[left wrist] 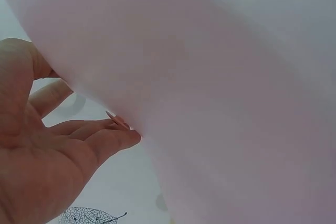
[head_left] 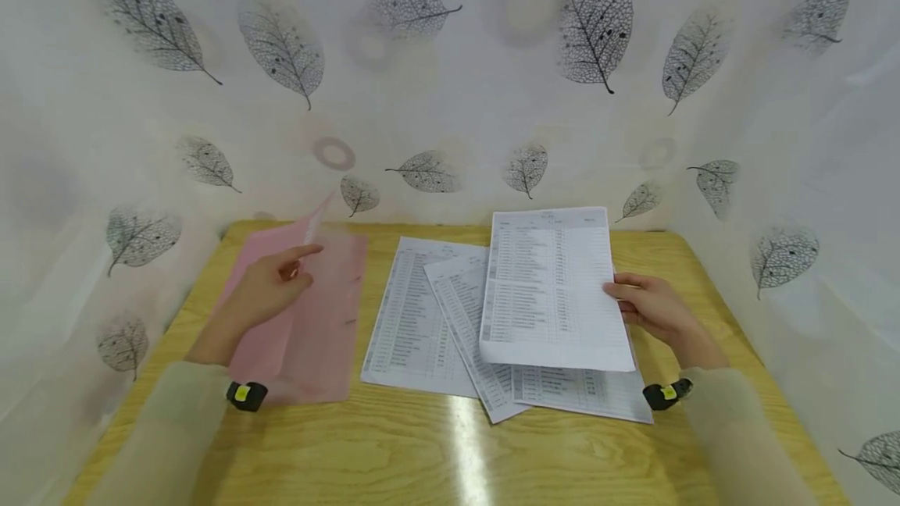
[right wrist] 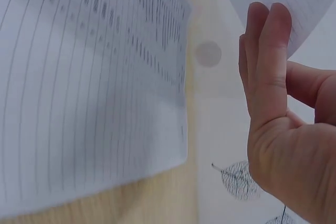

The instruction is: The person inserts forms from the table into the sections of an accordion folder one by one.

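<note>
A pink folder (head_left: 326, 318) lies on the left, its front cover (head_left: 270, 334) lifted and bent up. My left hand (head_left: 270, 283) holds that cover by its free edge, which runs past the fingertips in the left wrist view. On the right, my right hand (head_left: 650, 303) pinches the right edge of a printed sheet (head_left: 555, 287), raised over other papers. In the right wrist view, the fingers (right wrist: 270, 51) lie against a corner of the held sheet. Beneath it are a slanted printed sheet (head_left: 460, 295), another sheet (head_left: 583, 393) and a left-hand sheet (head_left: 415, 326), partly covered.
The wooden table (head_left: 394, 451) carries the folder and the papers. A pale curtain with leaf prints (head_left: 450, 100) surrounds the table at the back and both sides. Each wrist wears a small black device (head_left: 246, 395).
</note>
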Motion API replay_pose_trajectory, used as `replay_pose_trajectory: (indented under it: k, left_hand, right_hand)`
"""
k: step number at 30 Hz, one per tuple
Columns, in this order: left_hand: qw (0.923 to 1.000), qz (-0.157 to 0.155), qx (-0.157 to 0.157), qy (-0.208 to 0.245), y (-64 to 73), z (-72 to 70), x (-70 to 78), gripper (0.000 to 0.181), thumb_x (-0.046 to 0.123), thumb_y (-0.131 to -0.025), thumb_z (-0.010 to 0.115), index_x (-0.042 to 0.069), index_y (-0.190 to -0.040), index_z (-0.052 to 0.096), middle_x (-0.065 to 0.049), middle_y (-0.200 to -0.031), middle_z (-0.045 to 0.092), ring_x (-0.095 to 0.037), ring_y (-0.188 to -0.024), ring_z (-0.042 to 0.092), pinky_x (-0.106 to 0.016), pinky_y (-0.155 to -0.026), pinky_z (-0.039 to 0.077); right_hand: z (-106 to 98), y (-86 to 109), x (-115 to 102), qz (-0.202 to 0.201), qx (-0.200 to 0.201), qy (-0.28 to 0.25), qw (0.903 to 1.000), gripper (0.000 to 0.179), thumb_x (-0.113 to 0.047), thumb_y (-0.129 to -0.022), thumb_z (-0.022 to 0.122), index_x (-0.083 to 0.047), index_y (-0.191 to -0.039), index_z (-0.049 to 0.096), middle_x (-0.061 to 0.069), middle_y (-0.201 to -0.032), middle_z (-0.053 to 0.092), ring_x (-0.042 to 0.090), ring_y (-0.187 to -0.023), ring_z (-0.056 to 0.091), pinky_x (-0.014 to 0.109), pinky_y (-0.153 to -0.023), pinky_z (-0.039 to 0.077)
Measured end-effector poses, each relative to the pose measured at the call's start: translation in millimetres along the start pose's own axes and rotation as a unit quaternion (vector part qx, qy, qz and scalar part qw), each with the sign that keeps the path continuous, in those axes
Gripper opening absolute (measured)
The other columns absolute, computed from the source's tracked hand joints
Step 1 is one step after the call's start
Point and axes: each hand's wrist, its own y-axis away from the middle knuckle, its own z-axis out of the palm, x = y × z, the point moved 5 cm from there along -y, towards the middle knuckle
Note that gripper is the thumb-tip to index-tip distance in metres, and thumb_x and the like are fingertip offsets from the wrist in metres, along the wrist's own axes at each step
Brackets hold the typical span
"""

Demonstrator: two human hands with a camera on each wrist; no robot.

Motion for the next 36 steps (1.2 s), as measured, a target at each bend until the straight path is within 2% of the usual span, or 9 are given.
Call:
replay_pose_trajectory:
  k: [2,3,4,6,7,15,21,29,36]
  left_hand:
    - [1.0000,-0.001,-0.002,0.006,-0.2,-2.4,-1.0,0.048,0.011,-0.100,0.063,0.007,-0.148,0.060,-0.008,-0.072,0.055,-0.019,-0.073,0.060,-0.020,-0.063,0.042]
    - [0.9999,-0.002,-0.004,0.012,-0.3,-3.5,-1.9,0.048,0.012,-0.101,0.063,0.007,-0.149,0.060,-0.016,-0.085,0.067,-0.026,-0.087,0.068,-0.017,-0.068,0.044]
    - [0.9998,-0.001,-0.007,0.018,-0.6,-4.3,-3.5,0.048,0.012,-0.102,0.063,0.006,-0.150,0.059,-0.024,-0.106,0.072,-0.034,-0.104,0.071,-0.015,-0.075,0.046]
    - [0.9994,0.001,-0.008,0.033,-0.2,-7.1,-5.8,0.048,0.012,-0.103,0.062,0.006,-0.150,0.058,-0.029,-0.144,0.062,-0.044,-0.130,0.062,-0.009,-0.084,0.045]
    - [0.9992,0.004,-0.008,0.040,-0.1,-8.5,-6.8,0.048,0.011,-0.103,0.062,0.005,-0.151,0.057,-0.028,-0.154,0.053,-0.047,-0.138,0.055,-0.007,-0.089,0.043]
    - [0.9942,-0.015,-0.011,0.106,3.5,-18.7,-12.9,0.050,0.009,-0.104,0.061,0.004,-0.153,0.054,-0.024,-0.160,0.047,-0.050,-0.146,0.043,-0.002,-0.086,0.041]
    - [0.9931,-0.029,-0.019,0.112,6.6,-23.1,-13.4,0.051,0.014,-0.106,0.060,0.008,-0.156,0.052,-0.020,-0.164,0.044,-0.049,-0.150,0.039,-0.002,-0.088,0.040]
    - [0.9917,-0.022,-0.018,0.126,8.5,-24.1,-13.9,0.051,0.013,-0.106,0.061,0.005,-0.155,0.051,-0.021,-0.165,0.042,-0.050,-0.150,0.038,-0.003,-0.087,0.042]
    - [0.9920,0.003,0.001,0.126,6.5,-22.0,-10.5,0.049,0.005,-0.103,0.063,-0.002,-0.150,0.054,-0.026,-0.159,0.049,-0.054,-0.144,0.043,-0.004,-0.084,0.044]
  right_hand:
    - [8,-1.7,-6,-0.002,-0.002,0.003,1.0000,0.072,-0.027,-0.107,0.062,0.012,-0.158,0.029,-0.013,-0.094,0.073,0.005,-0.081,0.072,0.023,-0.073,0.061]
    - [12,-2.6,-9,-0.004,-0.003,0.004,1.0000,0.070,-0.027,-0.107,0.062,0.011,-0.157,0.031,-0.013,-0.094,0.073,0.005,-0.081,0.072,0.023,-0.073,0.061]
    - [16,-3.5,-12,-0.006,-0.005,0.004,1.0000,0.069,-0.027,-0.107,0.062,0.011,-0.156,0.033,-0.013,-0.094,0.073,0.005,-0.081,0.072,0.023,-0.073,0.061]
    - [24,-5.7,-17,-0.011,-0.009,-0.003,0.9999,0.067,-0.026,-0.107,0.063,0.011,-0.155,0.035,-0.012,-0.093,0.074,0.005,-0.082,0.073,0.023,-0.073,0.061]
    - [28,-6.8,-20,-0.014,-0.012,-0.007,0.9998,0.066,-0.025,-0.107,0.063,0.011,-0.155,0.036,-0.012,-0.093,0.074,0.005,-0.082,0.073,0.023,-0.073,0.061]
    - [54,-15.4,-33,-0.042,-0.036,-0.032,0.9979,0.064,-0.023,-0.108,0.061,0.012,-0.155,0.036,-0.010,-0.097,0.075,0.006,-0.086,0.075,0.024,-0.074,0.061]
    - [72,-20.7,-41,-0.056,-0.048,-0.053,0.9959,0.059,-0.019,-0.108,0.059,0.013,-0.153,0.039,-0.009,-0.099,0.075,0.007,-0.086,0.075,0.024,-0.075,0.062]
    - [99,-28.5,-53,-0.060,-0.066,-0.065,0.9939,0.059,-0.017,-0.109,0.058,0.012,-0.155,0.037,-0.008,-0.100,0.074,0.006,-0.086,0.075,0.024,-0.077,0.061]
    - [128,-36.2,-67,-0.073,-0.087,-0.085,0.9899,0.057,-0.014,-0.108,0.058,0.012,-0.155,0.038,-0.006,-0.100,0.075,0.008,-0.085,0.076,0.025,-0.075,0.062]
